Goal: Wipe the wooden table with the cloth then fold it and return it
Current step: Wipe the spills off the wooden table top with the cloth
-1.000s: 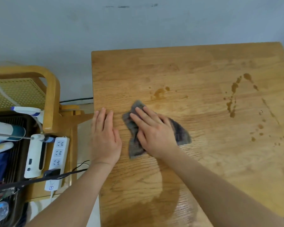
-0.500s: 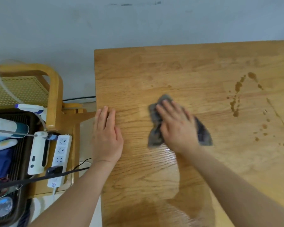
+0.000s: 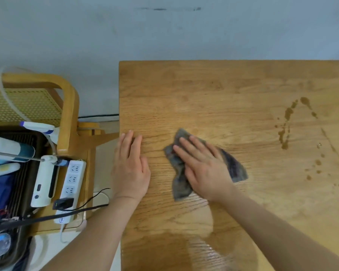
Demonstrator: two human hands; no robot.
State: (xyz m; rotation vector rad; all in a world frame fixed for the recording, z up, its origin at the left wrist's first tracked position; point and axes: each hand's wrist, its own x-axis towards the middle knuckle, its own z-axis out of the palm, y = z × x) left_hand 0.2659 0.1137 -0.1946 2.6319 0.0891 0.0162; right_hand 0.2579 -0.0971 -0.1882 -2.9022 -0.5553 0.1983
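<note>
While two hands (image 3: 206, 169) press, one cloth (image 3: 179, 184)

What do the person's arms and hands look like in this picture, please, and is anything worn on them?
Both arms are bare from the bottom edge of the picture up to the wrists, with no sleeves in view. The left hand and the right hand wear no gloves, and no rings, watch or bracelet show on either. The fingernails look short and unpainted. No markings or bandages are visible.

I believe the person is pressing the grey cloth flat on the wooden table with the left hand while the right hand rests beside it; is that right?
Not quite: the hands are swapped. The head view shows the right hand pressing the grey cloth on the wooden table, while the left hand rests beside it.
</note>
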